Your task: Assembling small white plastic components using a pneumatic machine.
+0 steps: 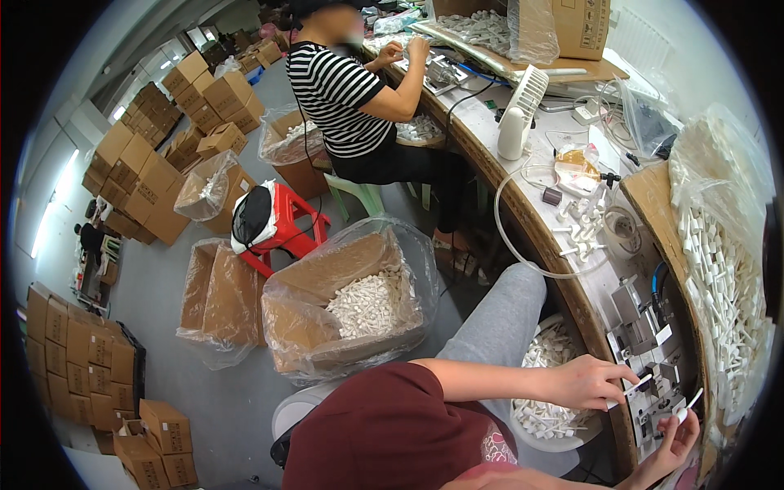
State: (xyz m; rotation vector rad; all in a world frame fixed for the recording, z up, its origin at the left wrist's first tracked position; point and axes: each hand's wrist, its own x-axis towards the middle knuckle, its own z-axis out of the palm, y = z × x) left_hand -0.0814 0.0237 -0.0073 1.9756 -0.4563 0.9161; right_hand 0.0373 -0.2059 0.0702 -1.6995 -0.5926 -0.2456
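Note:
My left hand (pixel 584 384) is over the near edge of the bench, its fingers pinched on a slim white plastic piece (pixel 637 387). Lower right, my right hand (pixel 674 443) grips another white plastic piece (pixel 688 407) with a thin stem pointing up. Both hands are beside a metal fixture (pixel 639 328) with blocks and clamps on the bench; the left fingertips partly cover it. Under my left forearm, a round tub (pixel 523 437) holds many similar white pieces. An open bag of white stemmed pieces (pixel 719 286) lies beyond the fixture, against a cardboard sheet.
A white fan (pixel 523 110), clear tubing (pixel 500 220) and loose white parts (pixel 581 233) are along the bench. Left of me stand a lined carton of white parts (pixel 371 306) and a red stool (pixel 286 220). A co-worker in a striped top (pixel 339 98) sits farther up the bench.

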